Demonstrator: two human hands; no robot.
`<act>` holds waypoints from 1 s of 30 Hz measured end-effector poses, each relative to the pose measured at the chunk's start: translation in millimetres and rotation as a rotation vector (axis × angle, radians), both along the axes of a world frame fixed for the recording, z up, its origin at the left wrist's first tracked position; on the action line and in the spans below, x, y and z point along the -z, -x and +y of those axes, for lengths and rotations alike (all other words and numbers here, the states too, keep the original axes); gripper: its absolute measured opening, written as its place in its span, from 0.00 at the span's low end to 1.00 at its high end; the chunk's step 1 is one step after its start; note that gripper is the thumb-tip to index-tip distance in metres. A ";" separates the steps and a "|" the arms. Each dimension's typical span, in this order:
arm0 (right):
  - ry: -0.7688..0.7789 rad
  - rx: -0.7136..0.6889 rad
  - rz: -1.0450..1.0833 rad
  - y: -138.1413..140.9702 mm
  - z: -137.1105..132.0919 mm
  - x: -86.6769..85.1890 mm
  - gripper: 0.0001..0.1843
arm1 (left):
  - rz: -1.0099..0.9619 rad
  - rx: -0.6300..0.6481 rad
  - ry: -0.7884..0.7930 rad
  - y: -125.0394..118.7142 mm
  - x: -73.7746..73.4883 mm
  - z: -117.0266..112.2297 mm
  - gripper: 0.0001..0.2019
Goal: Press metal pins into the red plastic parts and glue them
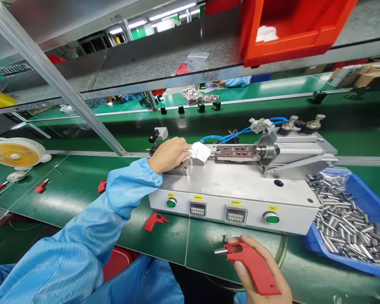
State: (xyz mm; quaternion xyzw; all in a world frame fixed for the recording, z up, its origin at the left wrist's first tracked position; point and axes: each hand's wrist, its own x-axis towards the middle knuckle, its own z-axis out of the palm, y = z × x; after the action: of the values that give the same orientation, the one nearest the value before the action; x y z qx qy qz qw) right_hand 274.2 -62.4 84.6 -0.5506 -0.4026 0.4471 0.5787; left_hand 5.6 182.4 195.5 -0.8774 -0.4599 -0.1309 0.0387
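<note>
My left hand (170,153) reaches over the left end of the metal bench machine (221,179), its fingers closed on a white cloth (201,152) against the fixture there. Low in front of the machine, my right hand (277,270) grips a red pistol-shaped plastic part (253,266). A short metal tube (221,251) sticks out of that part's front end, pointing left. Another red pistol-shaped part (154,221) lies on the green bench left of my right hand, near the machine's front corner.
A blue bin (362,257) full of metal tubes stands right of the machine. More red parts (42,185) lie to the left, near a white fan (17,153). An orange-red bin (291,48) rests on the shelf above. Blue air hoses (237,134) run behind the machine.
</note>
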 end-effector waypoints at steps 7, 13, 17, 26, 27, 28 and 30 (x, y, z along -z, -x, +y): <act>-0.020 0.127 -0.015 -9.5 -8.9 -4.3 0.26 | 0.196 -0.154 -0.097 -12.0 2.3 -10.2 0.14; -0.098 0.076 0.059 -10.1 -8.1 2.6 0.22 | 0.194 -0.062 -0.089 -7.7 -5.5 -13.4 0.14; -0.144 0.040 0.088 -5.3 -4.6 1.3 0.20 | 0.334 -0.140 -0.152 -14.9 -7.8 -22.5 0.16; -0.146 0.113 0.113 -11.6 -12.0 7.5 0.20 | 0.505 -0.132 -0.184 -39.5 -9.3 -36.0 0.14; -0.138 0.136 0.095 -12.7 -10.7 9.2 0.21 | 0.455 -0.129 -0.201 -37.1 -6.1 -33.5 0.14; -0.137 0.151 0.068 -14.1 -8.5 11.0 0.21 | 0.395 -0.133 -0.214 -34.7 -2.8 -30.2 0.14; -0.155 0.156 -0.010 -17.8 -2.0 14.5 0.22 | 0.266 -0.124 -0.210 -31.0 2.1 -22.8 0.12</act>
State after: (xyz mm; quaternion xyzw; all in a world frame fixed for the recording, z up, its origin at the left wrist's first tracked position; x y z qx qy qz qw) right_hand 291.9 -64.4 70.1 -0.5362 -0.3946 0.3655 0.6505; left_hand 36.6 159.6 193.3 -0.8479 -0.4879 -0.0582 0.1989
